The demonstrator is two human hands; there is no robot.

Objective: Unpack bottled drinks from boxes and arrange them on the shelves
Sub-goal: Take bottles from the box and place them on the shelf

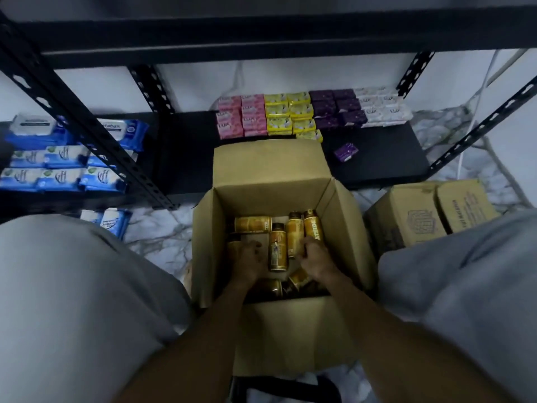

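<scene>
An open cardboard box point(345, 228) stands on the floor between my knees, holding several small brown bottles with gold labels. Both my hands reach down into it. My left hand point(247, 258) lies over a bottle at the left side of the box, fingers curled on it. My right hand point(315, 257) curls round bottles at the right, near one upright gold bottle point(312, 225). Another bottle point(277, 247) stands between my hands, and one point(252, 223) lies flat at the back. The black bottom shelf point(377, 158) lies just behind the box.
Soap bars point(267, 116) in pink, yellow, purple and white rows fill the back of the shelf; one purple bar point(345, 151) lies loose. Blue wipe packs point(58, 164) are stacked at left behind a black upright. Two closed cartons point(430, 213) sit at right on the marble floor.
</scene>
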